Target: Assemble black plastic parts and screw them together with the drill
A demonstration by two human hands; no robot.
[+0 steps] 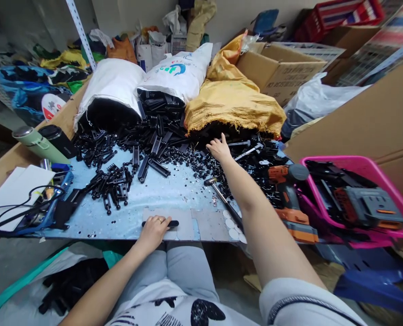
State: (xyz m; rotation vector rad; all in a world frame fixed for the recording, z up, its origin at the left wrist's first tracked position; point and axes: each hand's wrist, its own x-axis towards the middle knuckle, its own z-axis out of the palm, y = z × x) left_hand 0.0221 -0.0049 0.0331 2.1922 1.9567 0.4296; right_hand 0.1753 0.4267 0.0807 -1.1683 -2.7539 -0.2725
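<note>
Near the front edge of the blue table (99,222), my left hand (153,233) is closed around a slim black plastic bar (173,223). The bar lies over a grey pad (184,231), and its middle is hidden under my fingers. My right hand (219,147) is stretched far forward to the mouth of a yellow woven sack (235,102). Its fingers are apart over a heap of small black parts and screws (201,165), and no held piece shows in them. A hammer (223,199) rests on the table beneath my right forearm.
Two white sacks (115,79) spill black parts at the back. An orange cordless drill (287,199) stands at right, beside a pink basket (337,159) holding tools. On the left are a green flask (40,145), a black cup (57,138) and cables (14,206).
</note>
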